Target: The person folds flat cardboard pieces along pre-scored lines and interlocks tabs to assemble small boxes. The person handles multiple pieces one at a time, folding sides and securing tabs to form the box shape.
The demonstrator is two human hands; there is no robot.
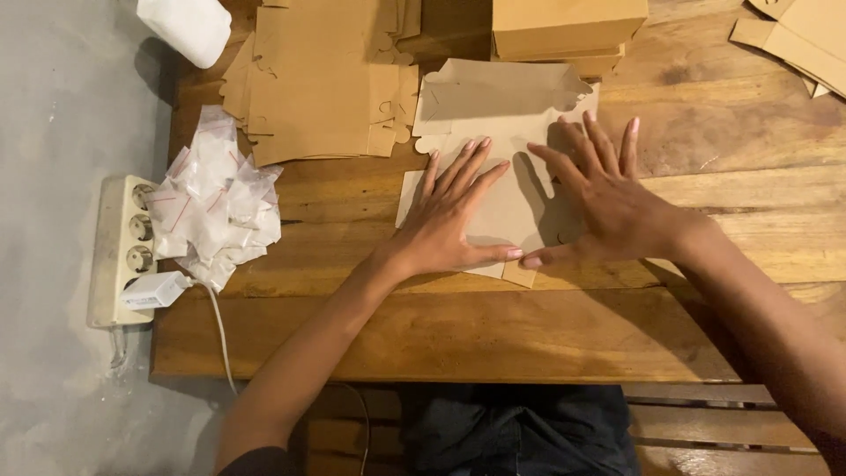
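A flat brown cardboard box blank (507,115) lies on the wooden table (493,330), partly folded at its far end. My left hand (454,216) presses flat on its near left part, fingers spread. My right hand (608,198) presses flat on its right side, fingers spread, thumb pointing left towards the left thumb. Neither hand grips anything; both palms rest on the cardboard.
A stack of flat cardboard blanks (322,75) lies at the back left, folded brown boxes (564,31) at the back, more blanks (797,40) at the far right. A heap of small clear plastic bags (216,203) sits left, beside a white power strip (119,247) with a charger (154,289).
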